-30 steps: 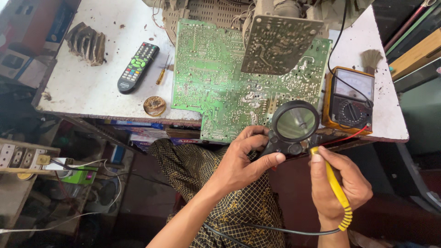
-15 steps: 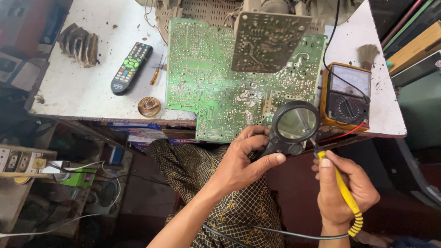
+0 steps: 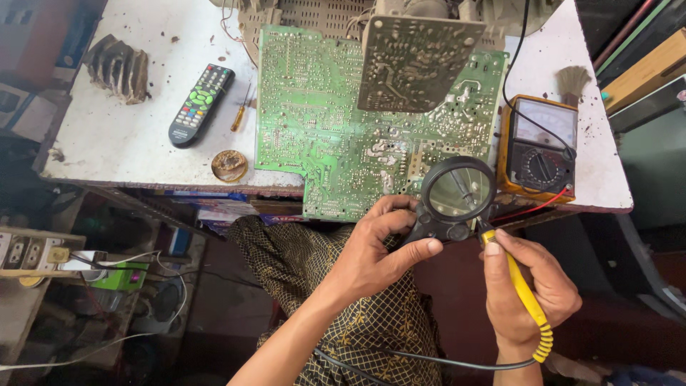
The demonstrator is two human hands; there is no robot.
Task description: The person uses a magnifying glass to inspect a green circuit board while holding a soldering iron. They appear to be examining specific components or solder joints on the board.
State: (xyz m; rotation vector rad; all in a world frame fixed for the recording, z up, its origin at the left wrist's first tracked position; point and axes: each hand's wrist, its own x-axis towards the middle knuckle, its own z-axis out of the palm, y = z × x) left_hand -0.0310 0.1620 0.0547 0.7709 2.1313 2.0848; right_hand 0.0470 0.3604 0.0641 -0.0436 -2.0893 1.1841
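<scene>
My left hand point(image 3: 379, 250) grips the black handle of a round magnifying glass point(image 3: 457, 191), holding its lens over the near right corner of a large green circuit board point(image 3: 321, 121) that lies solder side up on the white table point(image 3: 121, 150). My right hand point(image 3: 529, 293) holds a yellow-handled soldering iron point(image 3: 525, 297) like a pen, its tip hidden under the lens at the board's edge. A smaller grey-green board point(image 3: 418, 61) stands tilted above the big one.
An orange analog multimeter point(image 3: 539, 146) with red and black leads sits right of the board. A black remote control point(image 3: 201, 105), a small screwdriver point(image 3: 241, 114), a round tin point(image 3: 229, 165), a dark finned metal part point(image 3: 118, 68) and a brush point(image 3: 574, 80) lie on the table. Power strips point(image 3: 28, 254) lie on the left.
The view has shifted slightly. My right hand has lowered a little with the iron, while the left keeps the magnifying glass over the same corner of the board.
</scene>
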